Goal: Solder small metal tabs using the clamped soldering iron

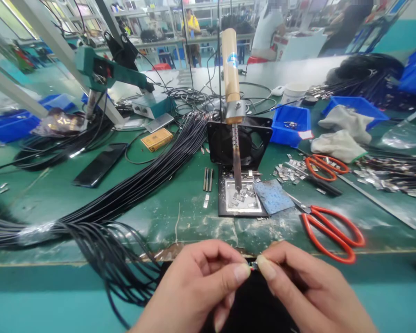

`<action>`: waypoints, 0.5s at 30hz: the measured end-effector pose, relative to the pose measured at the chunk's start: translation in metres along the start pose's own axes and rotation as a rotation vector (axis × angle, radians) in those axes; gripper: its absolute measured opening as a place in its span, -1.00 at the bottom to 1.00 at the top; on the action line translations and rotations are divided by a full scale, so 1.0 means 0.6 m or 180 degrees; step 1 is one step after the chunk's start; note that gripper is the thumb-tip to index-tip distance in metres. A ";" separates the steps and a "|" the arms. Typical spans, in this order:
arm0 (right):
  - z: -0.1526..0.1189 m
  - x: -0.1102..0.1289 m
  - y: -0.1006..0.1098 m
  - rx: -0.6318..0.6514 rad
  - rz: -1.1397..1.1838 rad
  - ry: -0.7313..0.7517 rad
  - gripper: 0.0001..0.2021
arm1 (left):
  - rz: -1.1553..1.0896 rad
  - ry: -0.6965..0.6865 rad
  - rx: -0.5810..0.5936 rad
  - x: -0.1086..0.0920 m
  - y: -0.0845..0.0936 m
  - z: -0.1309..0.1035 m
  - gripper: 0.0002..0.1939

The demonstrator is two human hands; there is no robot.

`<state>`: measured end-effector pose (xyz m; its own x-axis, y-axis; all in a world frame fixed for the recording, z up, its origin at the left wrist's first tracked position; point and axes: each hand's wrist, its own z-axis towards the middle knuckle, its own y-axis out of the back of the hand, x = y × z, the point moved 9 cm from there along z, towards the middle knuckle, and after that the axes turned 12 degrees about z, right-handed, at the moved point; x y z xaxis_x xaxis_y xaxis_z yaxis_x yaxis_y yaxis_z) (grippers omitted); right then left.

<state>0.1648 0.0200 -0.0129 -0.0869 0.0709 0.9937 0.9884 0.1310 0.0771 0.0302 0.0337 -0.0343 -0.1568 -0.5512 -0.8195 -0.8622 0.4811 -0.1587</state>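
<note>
My left hand and my right hand meet just off the front edge of the workbench, both closed in a pinch. Between their fingertips is a small connector, metallic, with tiny coloured wire ends on its left side. The left thumb and forefinger grip the wire side; the right ones press on the metal side. Most of the piece is covered by fingers. Black cables hang over the bench edge beside my left hand. Ahead, a soldering iron with a wooden handle points down onto a small tray of metal pieces.
A long bundle of black cables crosses the bench at left, near a phone. Red-handled scissors and a blue sponge lie at right. Behind stand a black fan, a blue bin and gloves.
</note>
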 end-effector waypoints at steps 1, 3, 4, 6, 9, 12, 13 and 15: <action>0.001 -0.006 -0.002 0.0097 0.0064 -0.0086 -0.74 | -0.0030 -0.0028 0.0006 0.000 0.001 0.001 -0.67; 0.002 -0.016 -0.003 0.0208 0.0228 -0.0252 -0.70 | -0.0014 -0.0102 -0.0015 0.000 0.003 0.003 -0.66; 0.002 -0.021 -0.002 0.0225 0.0296 -0.0347 -0.67 | -0.0002 -0.0154 -0.0015 -0.001 0.004 0.004 -0.66; 0.001 -0.028 -0.002 0.0243 0.0404 -0.0491 -0.63 | 0.0019 -0.0244 -0.0048 -0.003 0.006 0.005 -0.69; 0.001 -0.030 -0.003 0.0245 0.0514 -0.0602 -0.61 | 0.0085 -0.0306 -0.0073 -0.009 0.005 0.005 -0.71; 0.003 -0.026 -0.003 0.0248 0.0548 -0.0590 -0.61 | 0.0167 -0.0272 -0.0088 -0.013 0.004 0.005 -0.70; 0.004 -0.024 -0.003 0.0247 0.0535 -0.0572 -0.61 | 0.0163 -0.0243 -0.0085 -0.012 0.003 0.005 -0.69; 0.007 -0.018 0.001 0.0153 0.0467 -0.0492 -0.58 | 0.0190 -0.0228 -0.0087 -0.012 0.004 0.006 -0.70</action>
<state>0.1657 0.0232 -0.0238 0.0356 0.2429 0.9694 0.9851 0.1549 -0.0750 0.0313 0.0413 -0.0311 -0.1742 -0.4716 -0.8645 -0.8653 0.4923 -0.0942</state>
